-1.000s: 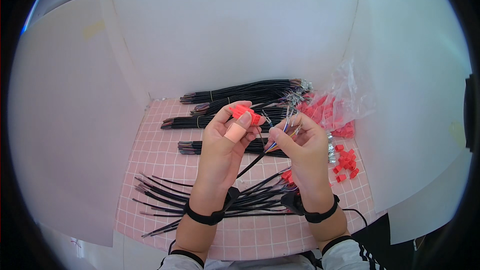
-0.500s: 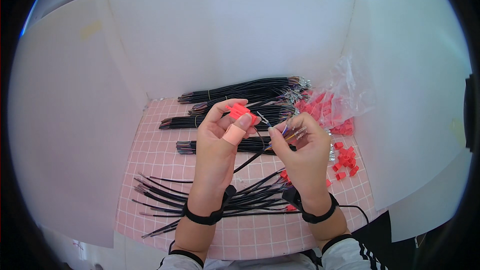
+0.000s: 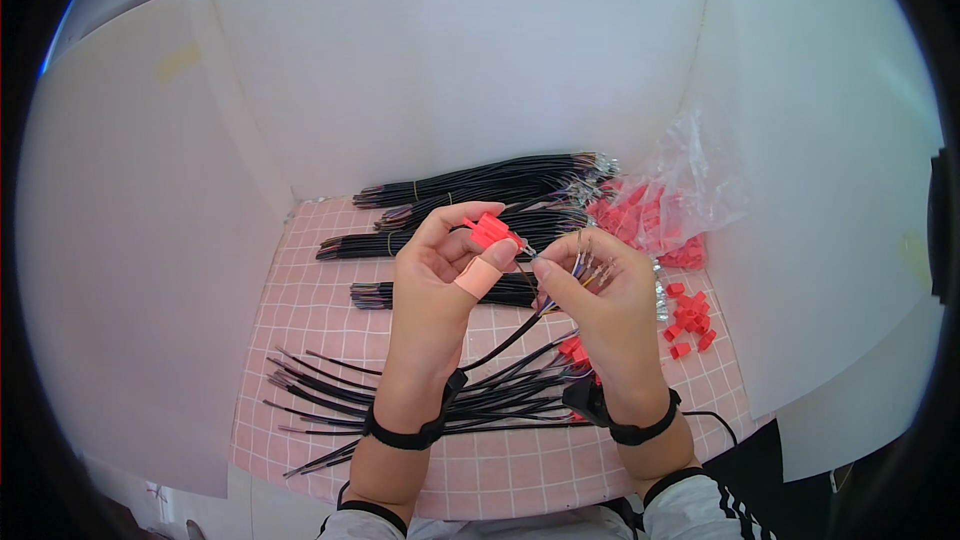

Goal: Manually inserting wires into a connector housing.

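Above a pink table (image 3: pixel 300 300), the left hand (image 3: pixel 436 265) pinches a red connector (image 3: pixel 489 230), likely light and stiff, while the right hand (image 3: pixel 612 288) holds thin, bendable-looking wires (image 3: pixel 547 307), best gripped just behind their metal tips (image 3: pixel 603 274).

The left hand (image 3: pixel 430 270) hides part of the red connector (image 3: pixel 490 229) with its thumb; whether the metal-tipped wire (image 3: pixel 531 253) in the right hand (image 3: pixel 612 282) sits inside is too small to tell. Below the grip, the forearms (image 3: pixel 385 470) cover stretches of black cables (image 3: pixel 520 408) (the sleeves (image 3: pixel 690 513), nearer still, are cut off by the lower edge).
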### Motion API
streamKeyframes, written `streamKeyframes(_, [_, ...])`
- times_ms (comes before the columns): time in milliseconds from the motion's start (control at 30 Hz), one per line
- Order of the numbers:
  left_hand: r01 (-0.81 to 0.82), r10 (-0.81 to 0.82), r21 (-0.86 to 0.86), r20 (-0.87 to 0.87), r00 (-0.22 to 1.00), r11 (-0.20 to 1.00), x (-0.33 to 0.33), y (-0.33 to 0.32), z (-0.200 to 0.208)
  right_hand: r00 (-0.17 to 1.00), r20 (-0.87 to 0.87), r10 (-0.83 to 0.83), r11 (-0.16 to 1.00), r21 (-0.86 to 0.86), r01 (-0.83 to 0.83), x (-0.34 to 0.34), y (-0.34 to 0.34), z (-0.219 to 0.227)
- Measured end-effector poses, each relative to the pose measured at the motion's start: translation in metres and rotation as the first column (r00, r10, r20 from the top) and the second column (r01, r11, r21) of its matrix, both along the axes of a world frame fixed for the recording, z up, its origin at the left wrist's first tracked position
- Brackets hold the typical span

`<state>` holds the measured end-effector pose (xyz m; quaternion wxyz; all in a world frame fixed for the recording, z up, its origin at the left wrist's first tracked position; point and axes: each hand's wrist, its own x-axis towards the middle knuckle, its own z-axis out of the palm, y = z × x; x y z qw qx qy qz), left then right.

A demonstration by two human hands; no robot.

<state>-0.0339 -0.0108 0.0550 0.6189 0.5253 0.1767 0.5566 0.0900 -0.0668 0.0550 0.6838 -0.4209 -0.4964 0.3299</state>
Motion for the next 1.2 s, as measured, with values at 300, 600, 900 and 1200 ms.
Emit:
streamKeyframes(300, [0.033, -0.028, 0.081, -0.057, 0.998, 0.996, -0.0027, 0.0012, 0.0002, 0.988, -0.093, 0.127, 0.992, 0.027, -0.125, 0.0053, 0.0016, -0.0001])
streamKeyframes(600, [0.046, -0.044, 0.061, -0.047, 0.998, 0.997, -0.0027, -0.0004, -0.0002, 0.954, -0.282, 0.104, 0.994, 0.066, -0.088, -0.0007, 0.0047, 0.0005])
streamKeyframes(900, [0.048, -0.046, 0.039, -0.059, 0.997, 0.998, -0.0030, 0.0003, -0.0002, 0.981, -0.161, 0.109, 0.994, 0.014, -0.108, 0.0020, 0.0023, 0.0013])
streamKeyframes(1200, [0.063, -0.062, 0.028, -0.006, 0.998, 0.998, 0.0017, -0.0020, -0.0026, 0.999, -0.004, -0.051, 0.999, 0.015, 0.051, -0.0014, -0.0014, 0.0010])
